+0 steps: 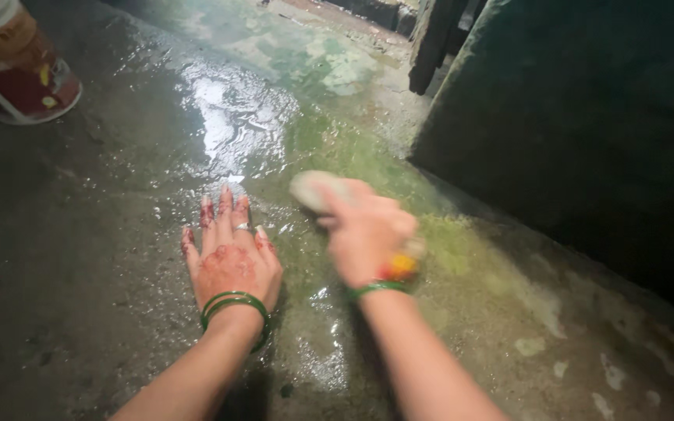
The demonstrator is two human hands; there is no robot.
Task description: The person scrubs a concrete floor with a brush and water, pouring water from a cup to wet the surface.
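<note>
Wet concrete floor (103, 234), green with algae, runs up to a dark wall (587, 132) at 3 o'clock. Left hand (232, 261) lies flat on it at 6 o'clock, fingers spread, wearing a ring and green bangles (232, 306). Right hand (368, 234), blurred, has fingers curled around a pale scrubber (310, 189) touching the floor; a bucket (17, 66) stands at 10 o'clock.

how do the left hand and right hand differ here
The left hand lies flat, palm down, fingers spread on the wet floor; the right hand is closed around a pale scrubber. The left hand is sharp, the right hand blurred. The left hand holds nothing. Both wear green bangles at the wrist.
</note>
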